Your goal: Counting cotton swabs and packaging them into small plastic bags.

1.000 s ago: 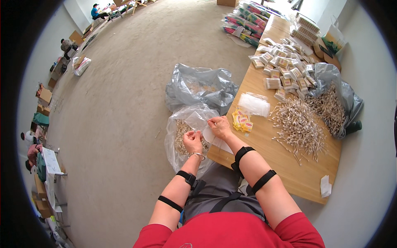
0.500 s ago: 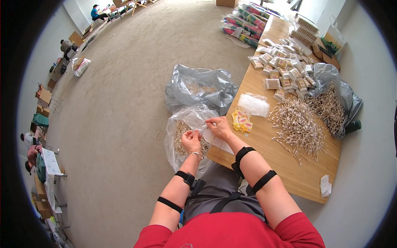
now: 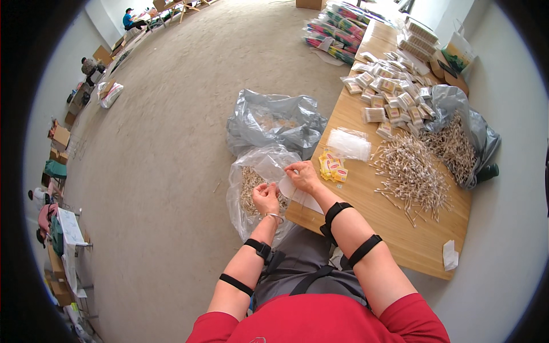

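My left hand (image 3: 266, 199) is over the clear plastic bag (image 3: 236, 197) of loose cotton swabs (image 3: 249, 182), its fingertips pinched together; what they hold, if anything, is too small to make out. Just right of it, at the table's corner, my right hand (image 3: 304, 176) has thumb and fingers closed, and I cannot make out what is in them. A thin white sheet (image 3: 306, 201) shows below the right hand, at the table edge. Close to the right hand lie yellow printed cards (image 3: 333, 167) and a stack of flat clear plastic bags (image 3: 349, 144).
On the wooden table (image 3: 389, 246) lie a swab heap (image 3: 412, 174), many filled packets (image 3: 394, 94) and a grey bag (image 3: 483, 140) spilling swabs. Another grey bag (image 3: 274, 117) stands on the floor beyond the clear one. People sit at far-left tables.
My hands have stayed nearly in place. The left fingertips have drawn slightly apart from the right hand, and the clear film seen between them is less visible now.
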Motion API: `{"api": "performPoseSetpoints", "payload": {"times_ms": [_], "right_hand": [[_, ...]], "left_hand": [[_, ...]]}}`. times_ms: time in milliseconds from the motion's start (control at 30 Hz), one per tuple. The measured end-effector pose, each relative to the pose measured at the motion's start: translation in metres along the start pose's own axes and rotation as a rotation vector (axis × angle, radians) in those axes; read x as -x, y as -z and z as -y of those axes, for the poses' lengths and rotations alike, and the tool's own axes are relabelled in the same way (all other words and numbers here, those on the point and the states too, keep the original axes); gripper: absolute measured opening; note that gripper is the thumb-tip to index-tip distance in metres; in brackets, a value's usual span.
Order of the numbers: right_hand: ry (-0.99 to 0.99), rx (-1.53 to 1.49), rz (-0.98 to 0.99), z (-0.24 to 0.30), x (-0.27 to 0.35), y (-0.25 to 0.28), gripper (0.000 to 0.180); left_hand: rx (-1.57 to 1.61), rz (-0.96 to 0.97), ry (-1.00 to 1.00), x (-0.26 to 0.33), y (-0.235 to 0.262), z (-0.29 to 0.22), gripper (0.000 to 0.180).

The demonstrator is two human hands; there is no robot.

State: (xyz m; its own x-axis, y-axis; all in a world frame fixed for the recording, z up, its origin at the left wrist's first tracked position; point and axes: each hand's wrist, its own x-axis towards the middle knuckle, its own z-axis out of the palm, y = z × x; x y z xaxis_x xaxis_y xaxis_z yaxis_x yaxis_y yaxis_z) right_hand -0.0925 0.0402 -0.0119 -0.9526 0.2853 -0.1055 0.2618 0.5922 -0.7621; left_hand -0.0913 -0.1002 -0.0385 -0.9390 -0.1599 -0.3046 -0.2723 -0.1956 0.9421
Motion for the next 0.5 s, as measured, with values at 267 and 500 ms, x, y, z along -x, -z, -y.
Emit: {"api": "performPoseSetpoints", "payload": {"times_ms": [267,500], "right_hand": [[0.017,-0.092,0.009,-0.012,-0.006,0.001,0.017],[0.062,-0.121,0.039,-0.008,-0.001,0.019,0.018]], "left_hand": [[-0.050,0.060,0.012,0.018,-0.003,0.003,0.034],[-0.056,0.110,0.055,0.032,-0.002,0.005,0.036]]}}
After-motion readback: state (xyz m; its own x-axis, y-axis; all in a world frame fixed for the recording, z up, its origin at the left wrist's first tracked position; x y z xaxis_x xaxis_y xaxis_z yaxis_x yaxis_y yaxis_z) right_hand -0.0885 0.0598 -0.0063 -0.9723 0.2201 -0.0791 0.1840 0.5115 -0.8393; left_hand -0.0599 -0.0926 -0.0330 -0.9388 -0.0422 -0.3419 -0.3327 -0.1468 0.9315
